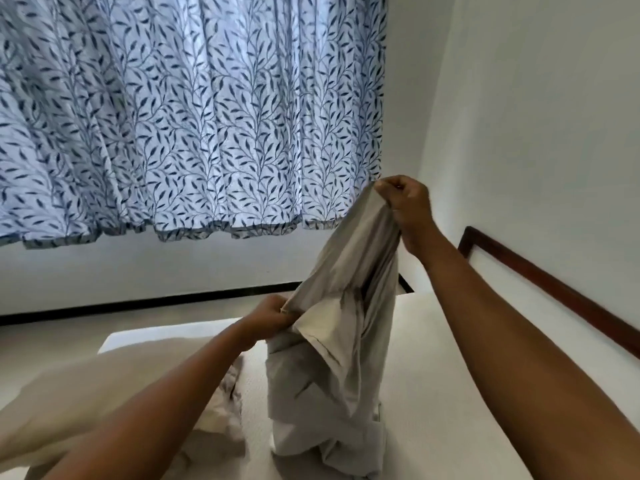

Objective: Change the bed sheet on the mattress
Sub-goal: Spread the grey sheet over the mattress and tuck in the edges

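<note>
Head view, left hand (268,315), right hand (407,209) gripping sheet (332,375), mattress (433,393) partly covered

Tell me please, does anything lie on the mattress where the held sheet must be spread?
Yes. The left hand and right hand already grip the sheet. On the mattress, to the sheet's left, lie a cream pillow and a crumpled cloth; they occupy space the sheet should cover.

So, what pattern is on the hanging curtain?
The pleated fabric curtain shows dark blue leafy vines on pale blue-white; head view.
</note>
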Motion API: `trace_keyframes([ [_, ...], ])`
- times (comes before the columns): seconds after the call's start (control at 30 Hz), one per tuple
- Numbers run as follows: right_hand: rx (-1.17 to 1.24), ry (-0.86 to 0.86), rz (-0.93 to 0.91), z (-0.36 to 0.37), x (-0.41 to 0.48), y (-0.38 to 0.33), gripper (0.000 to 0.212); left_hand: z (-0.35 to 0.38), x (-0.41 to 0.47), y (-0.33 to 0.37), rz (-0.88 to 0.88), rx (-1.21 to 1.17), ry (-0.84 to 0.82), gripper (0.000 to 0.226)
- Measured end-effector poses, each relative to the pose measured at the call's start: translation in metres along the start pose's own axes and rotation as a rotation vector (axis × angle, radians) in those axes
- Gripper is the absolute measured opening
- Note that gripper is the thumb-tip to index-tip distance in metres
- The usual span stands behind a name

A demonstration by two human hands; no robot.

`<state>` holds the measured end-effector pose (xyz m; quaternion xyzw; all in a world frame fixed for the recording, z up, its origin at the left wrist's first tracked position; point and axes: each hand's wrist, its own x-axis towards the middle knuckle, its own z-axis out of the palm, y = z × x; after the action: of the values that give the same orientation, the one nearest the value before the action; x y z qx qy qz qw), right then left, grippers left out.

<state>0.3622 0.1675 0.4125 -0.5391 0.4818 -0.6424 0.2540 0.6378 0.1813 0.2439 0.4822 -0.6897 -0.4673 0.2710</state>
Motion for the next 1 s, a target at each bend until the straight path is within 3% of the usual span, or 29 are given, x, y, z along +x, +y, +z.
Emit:
trace_keyframes([
  [0.13, -0.080, -0.112, 0.159, -0.004, -0.036, 0.042, 0.005, -0.007, -0.002, -0.002, -0.056, 0.089, 0.115, 0.011],
  [0.27, -0.096, -0.258, 0.283, 0.011, -0.076, 0.078, 0.005, -0.003, -0.002, -0.007, -0.006, 0.084, 0.082, 0.027],
  [0.47, -0.205, -0.368, 0.330, 0.024, -0.089, 0.090, 0.023, -0.005, -0.004, 0.014, 0.056, -0.319, 0.133, 0.026],
  [0.6, -0.227, -0.677, 0.349, 0.022, -0.108, 0.093, 0.042, -0.005, -0.008, 0.049, 0.180, -0.283, 0.099, 0.027],
  [0.7, -0.394, -0.892, 0.189, 0.034, -0.110, 0.096, 0.033, -0.006, -0.009, 0.053, 0.179, -0.268, 0.050, 0.014],
  [0.77, -0.555, -0.872, 0.051, 0.040, -0.103, 0.101, 0.011, -0.010, -0.008, 0.044, 0.183, -0.251, 0.058, 0.015],
  [1.0, -0.321, -0.545, 0.077, 0.036, -0.082, 0.073, 0.039, -0.012, -0.011, -0.018, 0.177, 0.001, 0.005, 0.006],
])
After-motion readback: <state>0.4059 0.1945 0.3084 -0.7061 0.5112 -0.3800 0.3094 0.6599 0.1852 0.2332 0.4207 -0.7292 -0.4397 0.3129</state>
